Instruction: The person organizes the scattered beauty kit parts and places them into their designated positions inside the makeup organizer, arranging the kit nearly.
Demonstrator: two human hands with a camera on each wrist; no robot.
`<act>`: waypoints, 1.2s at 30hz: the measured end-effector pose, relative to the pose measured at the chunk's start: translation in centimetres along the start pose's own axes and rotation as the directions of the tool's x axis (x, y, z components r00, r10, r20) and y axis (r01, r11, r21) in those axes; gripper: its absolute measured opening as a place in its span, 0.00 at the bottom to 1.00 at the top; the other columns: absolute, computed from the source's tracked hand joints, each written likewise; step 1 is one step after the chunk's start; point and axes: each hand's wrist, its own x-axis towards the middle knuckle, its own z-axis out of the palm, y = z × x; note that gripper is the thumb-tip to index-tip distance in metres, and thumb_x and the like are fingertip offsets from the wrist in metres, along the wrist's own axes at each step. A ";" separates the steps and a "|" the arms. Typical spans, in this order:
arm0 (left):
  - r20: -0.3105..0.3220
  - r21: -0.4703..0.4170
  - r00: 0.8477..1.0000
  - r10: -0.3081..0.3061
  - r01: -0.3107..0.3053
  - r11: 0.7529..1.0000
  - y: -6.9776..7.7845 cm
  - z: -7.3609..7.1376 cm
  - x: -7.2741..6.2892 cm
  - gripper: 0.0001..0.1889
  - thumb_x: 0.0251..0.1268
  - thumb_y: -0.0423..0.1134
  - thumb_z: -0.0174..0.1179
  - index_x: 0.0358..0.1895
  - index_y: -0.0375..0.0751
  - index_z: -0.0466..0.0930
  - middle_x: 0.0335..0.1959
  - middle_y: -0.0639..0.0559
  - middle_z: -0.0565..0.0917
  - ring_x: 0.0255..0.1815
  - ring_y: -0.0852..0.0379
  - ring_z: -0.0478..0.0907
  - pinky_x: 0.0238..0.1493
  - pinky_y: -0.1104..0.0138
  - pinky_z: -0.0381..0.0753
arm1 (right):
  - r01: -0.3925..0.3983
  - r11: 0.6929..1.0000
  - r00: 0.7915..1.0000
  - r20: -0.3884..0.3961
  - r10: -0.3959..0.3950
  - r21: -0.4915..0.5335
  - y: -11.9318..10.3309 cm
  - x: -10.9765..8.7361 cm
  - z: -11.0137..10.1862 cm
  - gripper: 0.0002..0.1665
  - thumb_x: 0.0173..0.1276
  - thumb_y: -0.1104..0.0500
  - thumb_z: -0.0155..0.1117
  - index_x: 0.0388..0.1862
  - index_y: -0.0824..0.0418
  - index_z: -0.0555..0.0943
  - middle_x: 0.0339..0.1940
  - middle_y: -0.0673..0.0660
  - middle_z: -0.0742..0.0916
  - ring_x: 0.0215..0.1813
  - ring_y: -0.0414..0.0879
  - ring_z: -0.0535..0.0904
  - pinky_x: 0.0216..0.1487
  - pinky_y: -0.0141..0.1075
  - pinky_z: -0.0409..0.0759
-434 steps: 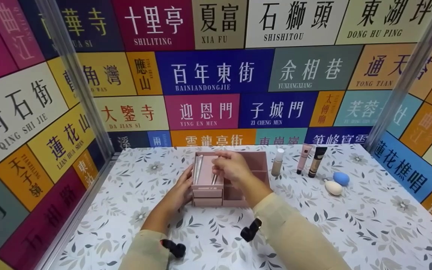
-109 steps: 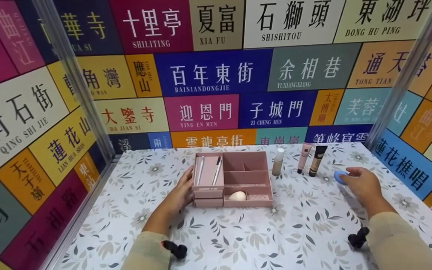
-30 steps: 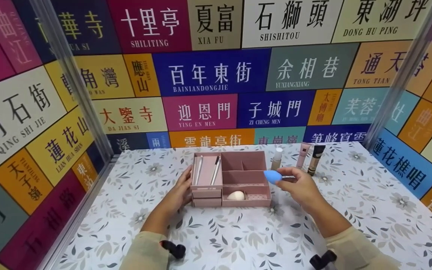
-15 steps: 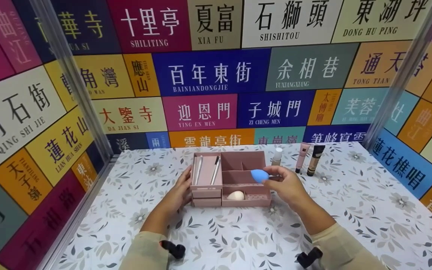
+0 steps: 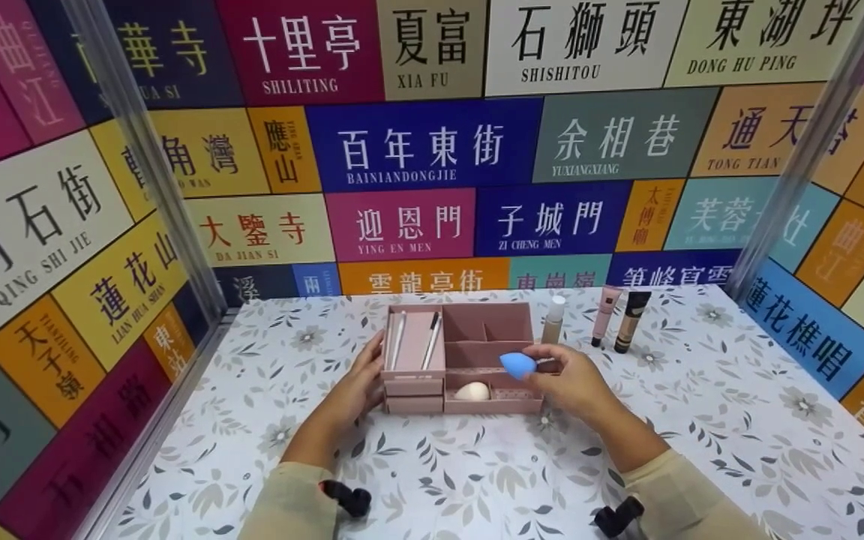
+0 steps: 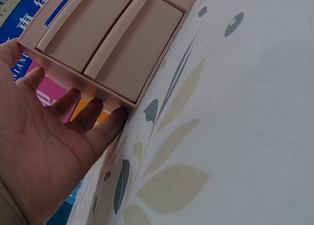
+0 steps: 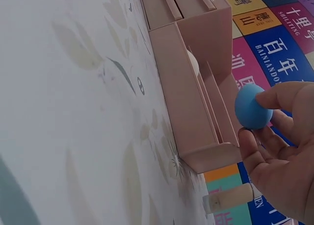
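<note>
My right hand (image 5: 568, 381) pinches a blue makeup sponge (image 5: 517, 365) between thumb and fingers, above the front right of a pink desktop organizer (image 5: 493, 406). In the right wrist view the blue sponge (image 7: 252, 107) is held apart from the organizer's wall (image 7: 179, 102). A cream makeup sponge (image 5: 472, 391) lies in the front compartment, left of a low divider. With extended fingers my left hand (image 5: 355, 382) touches the organizer's left side; in the left wrist view the fingertips (image 6: 115, 119) rest against its edge, beside two drawers (image 6: 137, 53).
Slim white-handled brushes (image 5: 432, 341) lie in the organizer's top left tray. Behind my right hand stands a foundation bottle (image 5: 552, 321) with a white cap. Farther right are a pink tube (image 5: 605, 316) and a black-and-tan tube (image 5: 631, 322). Patterned cloth (image 5: 439, 480) covers the table.
My right hand picked up the blue sponge at the right and brought it left over the organizer, dropping slightly lately. Earlier, the cream sponge came into the front compartment. My left hand stays put.
</note>
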 end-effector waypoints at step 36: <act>-0.038 0.022 0.998 -0.052 0.053 0.998 0.2 0.0 -0.1 0.30 0.82 0.66 0.48 0.81 0.90 0.53 0.91 0.64 0.48 0.91 0.46 0.52 0.88 0.42 0.57 | 0.076 0.936 0.994 0.101 -0.043 -0.345 1.7 0.3 0.2 0.21 0.66 0.59 0.77 0.59 0.55 0.89 0.48 0.54 0.89 0.48 0.49 0.80 0.45 0.37 0.77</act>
